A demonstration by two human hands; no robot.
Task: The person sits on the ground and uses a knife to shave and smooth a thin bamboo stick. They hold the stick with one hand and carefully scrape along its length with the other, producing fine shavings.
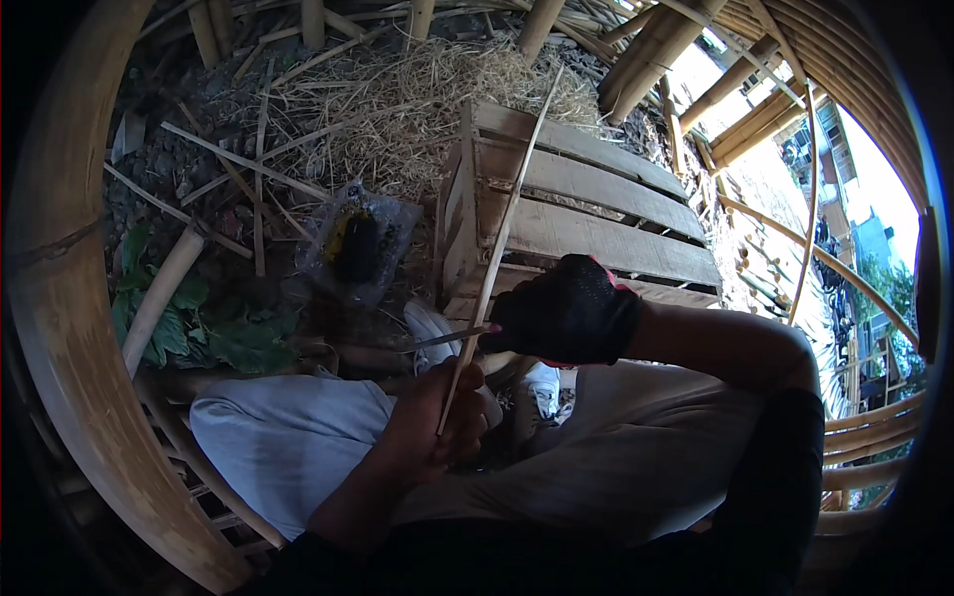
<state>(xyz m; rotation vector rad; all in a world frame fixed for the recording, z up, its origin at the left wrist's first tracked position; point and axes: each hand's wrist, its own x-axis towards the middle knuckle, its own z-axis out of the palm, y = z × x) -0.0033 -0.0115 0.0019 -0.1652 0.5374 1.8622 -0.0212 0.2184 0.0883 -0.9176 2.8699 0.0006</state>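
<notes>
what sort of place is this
Probably a rustic, open-sided bamboo shelter or outdoor work spot: thick bamboo poles stand around it, loose dry straw lies spread out, and a slatted wooden crate sits close by.

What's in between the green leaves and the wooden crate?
In the head view, a clear plastic bag with something black and yellow inside lies between the green leaves and the wooden crate.

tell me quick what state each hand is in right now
Left hand: closed, holding the long thin wooden strip.
Right hand, in a dark glove: closed, holding a thin-bladed knife against the strip.
</notes>
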